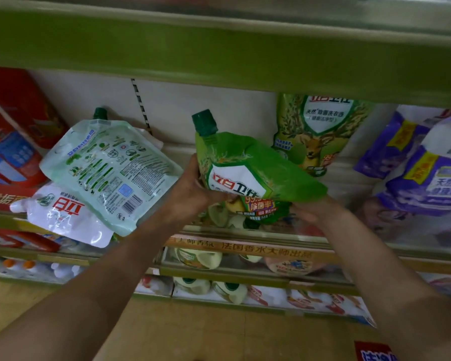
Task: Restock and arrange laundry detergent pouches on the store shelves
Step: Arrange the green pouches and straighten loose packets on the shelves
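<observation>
**Green detergent pouch held at the middle shelf**

A bright green plastic pouch with a dark green screw cap (258, 165) is held in front of the middle shelf (245, 237), tilted, with its cap up and to the left. Its left edge is gripped by the left hand (193, 188), whose fingers are curled round it. Its lower right corner is met from beneath by the right hand (315, 212); the fingers run under the pouch, and whether they are closed on it cannot be told.

Just behind, a second green pouch printed with a deer (320, 131) is stood upright against the back panel. To the left, a pale green pouch with its printed back showing (107, 168) is laid aslant on a white pouch with red lettering (60, 212). Red cartons (11, 131) are seen at the far left and purple pouches (422, 165) at the right. Above, the green edge of the upper shelf (219, 61) is seen. Cream bottles (198, 259) are ranged on the lower shelves.
</observation>
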Demonstrator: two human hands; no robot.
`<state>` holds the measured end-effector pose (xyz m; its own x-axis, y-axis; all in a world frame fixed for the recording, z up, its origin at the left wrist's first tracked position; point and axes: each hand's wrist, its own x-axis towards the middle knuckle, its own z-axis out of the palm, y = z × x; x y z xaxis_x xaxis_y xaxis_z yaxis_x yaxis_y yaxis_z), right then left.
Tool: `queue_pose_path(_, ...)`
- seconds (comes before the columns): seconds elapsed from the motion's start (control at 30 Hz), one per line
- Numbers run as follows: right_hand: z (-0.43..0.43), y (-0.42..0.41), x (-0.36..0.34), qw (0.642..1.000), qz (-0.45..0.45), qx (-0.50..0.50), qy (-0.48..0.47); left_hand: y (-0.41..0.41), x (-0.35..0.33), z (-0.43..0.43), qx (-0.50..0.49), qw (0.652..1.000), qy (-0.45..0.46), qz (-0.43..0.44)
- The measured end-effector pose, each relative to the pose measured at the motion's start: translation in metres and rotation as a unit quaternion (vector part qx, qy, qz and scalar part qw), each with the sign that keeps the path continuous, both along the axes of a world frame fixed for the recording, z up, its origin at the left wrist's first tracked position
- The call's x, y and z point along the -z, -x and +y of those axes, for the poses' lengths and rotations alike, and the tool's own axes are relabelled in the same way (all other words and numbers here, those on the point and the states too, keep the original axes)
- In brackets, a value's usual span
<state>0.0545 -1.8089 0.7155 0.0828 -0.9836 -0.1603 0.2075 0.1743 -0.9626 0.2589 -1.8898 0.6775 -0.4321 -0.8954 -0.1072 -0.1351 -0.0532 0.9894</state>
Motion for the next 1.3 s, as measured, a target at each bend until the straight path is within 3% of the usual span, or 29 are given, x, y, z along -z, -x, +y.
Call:
queue_pose_path(0.07,0.004,0.003,0.001,0.999,0.017,0.007,0.038,0.005,-0.002,-0.002,0.004,1.0,0.014,0.005)
queue_pose_path(0.27,-0.002,0.031,0.038,0.966,0.188,0.171,0.037,0.031,-0.004,0.006,-0.045,0.998,0.01,0.034)
queue_pose_path(0.47,0.01,0.041,0.036,0.936,0.278,0.204,0.075,0.04,-0.004,0.014,-0.092,0.994,-0.003,0.054)
queue_pose_path(0.57,0.012,0.042,0.037,0.931,0.277,0.218,0.097,0.042,-0.007,0.019,-0.094,0.992,-0.017,0.078)
queue_pose_path(0.63,0.015,0.045,0.037,0.928,0.257,0.238,0.123,0.04,-0.009,0.023,-0.081,0.992,-0.031,0.092)
queue_pose_path(0.8,0.02,0.047,0.04,0.896,0.352,0.2,0.184,0.035,-0.013,0.03,-0.015,0.988,-0.065,0.14)
queue_pose_path(1.07,0.021,0.042,0.037,0.916,0.242,0.257,0.19,0.025,-0.022,0.033,0.032,0.957,-0.145,0.248)
queue_pose_path(1.2,0.02,0.043,0.037,0.916,0.234,0.26,0.199,0.028,-0.02,0.032,0.001,0.972,-0.099,0.214)
queue_pose_path(1.3,0.017,0.048,0.028,0.924,0.204,0.258,0.193,0.038,-0.023,0.031,-0.053,0.967,-0.076,0.239)
